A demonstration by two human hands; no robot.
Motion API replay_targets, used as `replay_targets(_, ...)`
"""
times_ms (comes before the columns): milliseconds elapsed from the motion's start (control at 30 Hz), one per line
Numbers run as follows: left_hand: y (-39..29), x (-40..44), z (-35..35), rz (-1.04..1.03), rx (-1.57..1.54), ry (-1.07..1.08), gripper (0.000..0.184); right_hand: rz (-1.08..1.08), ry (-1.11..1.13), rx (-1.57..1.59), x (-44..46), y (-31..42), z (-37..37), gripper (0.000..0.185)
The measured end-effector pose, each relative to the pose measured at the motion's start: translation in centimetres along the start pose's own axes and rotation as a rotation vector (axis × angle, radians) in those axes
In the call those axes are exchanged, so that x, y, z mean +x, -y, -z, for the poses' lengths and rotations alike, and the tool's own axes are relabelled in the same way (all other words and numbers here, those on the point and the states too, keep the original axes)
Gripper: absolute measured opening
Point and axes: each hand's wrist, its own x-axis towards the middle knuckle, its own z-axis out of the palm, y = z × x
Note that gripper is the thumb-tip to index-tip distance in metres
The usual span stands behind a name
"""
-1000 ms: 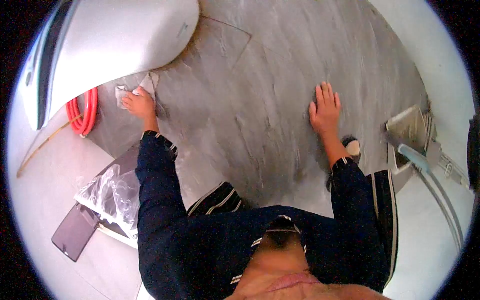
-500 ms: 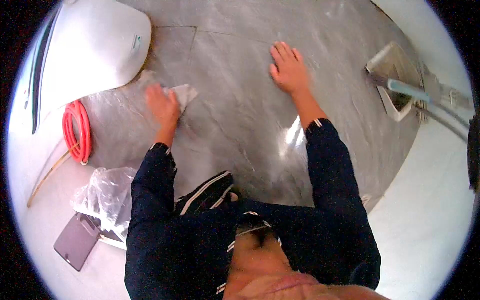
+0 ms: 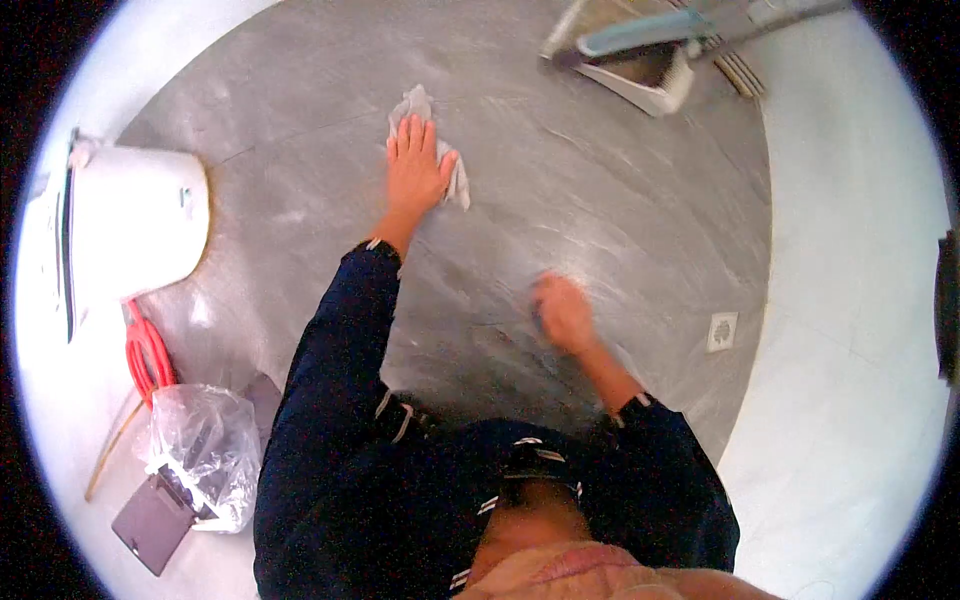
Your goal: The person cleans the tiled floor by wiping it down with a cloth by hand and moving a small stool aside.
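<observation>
My left hand (image 3: 415, 178) lies flat on a thin whitish cloth (image 3: 457, 187) spread on the grey tiled floor (image 3: 500, 230). Its fingers are stretched out, and the cloth shows beyond the fingertips and beside the thumb. Nearer to my body, my right hand (image 3: 566, 315) is low over the floor, apart from the cloth. Its fingers look curled into a loose fist, somewhat blurred, and nothing shows in them.
A white toilet (image 3: 140, 220) stands at left. Below it are a coiled red hose (image 3: 150, 355), a clear plastic bag (image 3: 205, 430) and a dark flat panel (image 3: 153, 525). A dustpan (image 3: 660, 98) with a blue-handled brush (image 3: 640, 32) sits at upper right, above a square floor drain (image 3: 722, 332).
My left hand has moved forward and right with the cloth beneath it. My right hand has drawn back toward my body, its fingers now curled. The view has shifted, bringing the drain into sight.
</observation>
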Motion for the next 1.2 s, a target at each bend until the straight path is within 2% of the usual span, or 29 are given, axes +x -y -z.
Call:
replay_targets(67,3.1,7.4,-0.8,-0.034,-0.004,0.017,0.058,-0.11,-0.62,0.025,4.9,-2.6,2.1,0.04)
replay_targets(133,6.1,13.9,-1.0,-0.087,0.017,0.082,0.057,-0.108,-0.766,-0.098,11.5,1.0,4.1,0.039)
replay_targets(167,6.1,15.7,-1.0,-0.151,-0.129,0.123,0.057,-0.109,-0.836,-0.162,13.9,3.1,4.7,0.038)
replay_targets(200,4.6,16.7,-0.8,-0.211,-0.275,0.166,0.056,-0.224,-0.794,-0.131,15.2,4.8,4.9,0.039)
replay_targets(233,3.9,15.5,1.3,-0.313,-0.092,0.116,0.056,-0.245,-0.719,-0.067,16.6,6.3,4.6,0.039)
replay_targets(267,2.8,12.1,-0.8,-0.237,-0.232,0.047,0.052,-0.264,-0.638,-0.011,17.1,7.7,4.2,0.04)
replay_targets(333,0.0,8.3,1.0,-0.417,-0.357,0.109,0.049,-0.204,-0.56,0.108,14.9,9.3,5.3,0.042)
replay_targets(400,-0.5,5.7,3.0,-0.525,-0.416,0.154,0.049,-0.161,-0.574,0.081,13.1,9.5,7.1,0.043)
replay_targets(433,0.4,5.3,4.9,-0.545,-0.411,0.16,0.051,-0.113,-0.647,-0.047,13.0,8.9,6.5,0.044)
replay_targets(467,1.6,6.2,6.6,-0.366,-0.433,0.278,0.052,-0.093,-0.732,-0.191,12.3,8.1,6.1,0.045)
replay_targets(533,5.7,7.4,10.3,0.003,-0.48,0.497,0.053,-0.115,-0.725,-0.235,11.2,7.9,6.4,0.046)
replay_targets(600,13.8,4.4,8.3,0.126,-0.31,0.053,0.049,-0.151,-0.708,-0.242,10.5,8.3,5.2,0.047)
replay_targets(633,18.3,2.9,10.8,0.295,-0.229,0.062,0.044,-0.157,-0.688,-0.234,10.6,8.4,4.3,0.048)
replay_targets(667,22.6,-0.5,12.0,0.307,-0.151,-0.175,0.044,-0.209,-0.673,-0.219,9.7,9.3,2.7,0.049)
replay_targets(700,26.1,-2.5,15.2,0.386,-0.093,-0.132,0.045,-0.203,-0.694,-0.236,9.0,10.0,1.5,0.049)
replay_targets(733,29.8,-4.6,17.4,0.626,-0.044,0.105,0.044,-0.198,-0.716,-0.252,8.5,10.5,0.6,0.049)
replay_targets(767,32.2,-8.4,18.0,0.755,0.057,-0.092,0.041,-0.192,-0.737,-0.268,8.1,10.7,0.1,0.049)
replay_targets(800,33.3,-11.2,21.0,0.907,0.056,-0.048,0.042,-0.197,-0.73,-0.301,8.0,11.3,0.2,0.048)
replay_targets(833,36.7,-16.6,19.3,0.949,0.245,-0.141,0.044,-0.201,-0.723,-0.333,8.0,12.0,0.9,0.046)
replay_targets(900,40.4,-24.7,16.6,0.84,0.614,-0.057,0.051,-0.198,-0.716,-0.356,8.5,11.4,2.3,0.045)
replay_targets(1000,33.5,-26.9,17.0,1.229,0.694,-0.06,0.057,-0.177,-0.675,-0.362,10.2,8.4,4.7,0.044)
replay_targets(1067,31.6,-23.4,14.6,1.32,0.648,-0.062,0.059,-0.294,-0.619,-0.438,9.1,6.8,5.8,0.044)
replay_targets(1133,28.8,-18.4,12.2,1.327,0.538,-0.021,0.059,-0.36,-0.606,-0.291,8.5,3.0,4.2,0.041)
replay_targets(1167,28.3,-15.7,10.9,1.147,0.525,-0.023,0.059,-0.636,-0.383,-0.086,10.0,7.0,8.2,0.039)
replay_targets(1200,28.1,-13.3,10.8,1.007,0.549,-0.056,0.059,-0.5,-0.456,-0.111,13.2,5.4,7.1,0.035)
